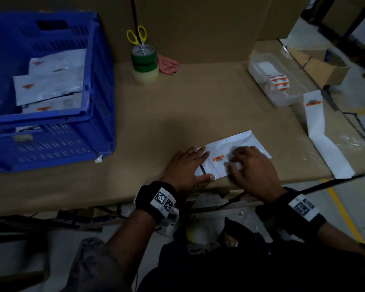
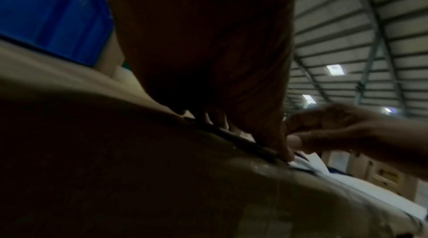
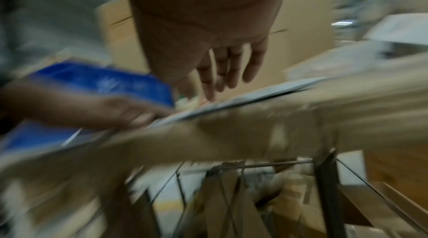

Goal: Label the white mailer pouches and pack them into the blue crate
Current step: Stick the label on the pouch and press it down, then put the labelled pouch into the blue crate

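Note:
A white mailer pouch (image 1: 242,142) lies flat near the front edge of the cardboard-covered table (image 1: 177,106), with a small orange label (image 1: 217,159) stuck on it. My left hand (image 1: 195,165) lies flat on the pouch's left end, fingers straight, thumb along the near edge. My right hand (image 1: 239,163) presses down on the pouch just right of the label; in the blurred right wrist view its fingers (image 3: 227,71) point down, fairly straight, onto the pouch (image 3: 243,99). The blue crate (image 1: 97,85) stands at the far left and holds several labelled white pouches (image 1: 49,85).
Stacked tape rolls with yellow-handled scissors (image 1: 143,57) and a pink cloth (image 1: 169,65) sit at the back. A clear tray with a roll of orange labels (image 1: 279,81) is at the back right. Another white pouch (image 1: 322,131) lies along the right edge.

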{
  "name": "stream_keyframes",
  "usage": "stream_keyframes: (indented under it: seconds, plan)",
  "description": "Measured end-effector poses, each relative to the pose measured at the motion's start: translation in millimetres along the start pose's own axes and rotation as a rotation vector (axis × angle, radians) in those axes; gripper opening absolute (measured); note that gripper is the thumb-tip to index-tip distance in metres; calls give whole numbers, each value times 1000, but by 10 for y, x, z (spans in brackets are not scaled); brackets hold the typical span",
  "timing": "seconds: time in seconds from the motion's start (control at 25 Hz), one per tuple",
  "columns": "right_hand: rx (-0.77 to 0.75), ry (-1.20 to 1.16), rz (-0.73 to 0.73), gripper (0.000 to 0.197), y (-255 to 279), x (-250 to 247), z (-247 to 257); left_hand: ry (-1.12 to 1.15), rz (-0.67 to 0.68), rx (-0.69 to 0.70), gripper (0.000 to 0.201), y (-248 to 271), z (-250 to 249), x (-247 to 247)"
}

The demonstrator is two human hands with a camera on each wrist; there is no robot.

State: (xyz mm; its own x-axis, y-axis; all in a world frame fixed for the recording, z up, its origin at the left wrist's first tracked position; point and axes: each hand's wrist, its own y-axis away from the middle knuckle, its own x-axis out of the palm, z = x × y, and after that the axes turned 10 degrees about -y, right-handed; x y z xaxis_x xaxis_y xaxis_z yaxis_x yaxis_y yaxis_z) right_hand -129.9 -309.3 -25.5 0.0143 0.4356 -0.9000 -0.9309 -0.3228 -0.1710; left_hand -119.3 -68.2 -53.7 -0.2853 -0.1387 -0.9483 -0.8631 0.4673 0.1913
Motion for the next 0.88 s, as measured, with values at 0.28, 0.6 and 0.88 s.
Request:
stream_keyframes:
  seconds: [0.28,0.6,0.88]
  plan:
    - [-75,100,559,145,-319,-129,-395,230,-384,-118,45,192,140,61]
    - [-227,272,316,124,179,-26,-413,486,-586,-463,23,517,-206,164]
    - [-257,144,112,47,204,-583,-495,562,-665,-566,19,459,-561,59]
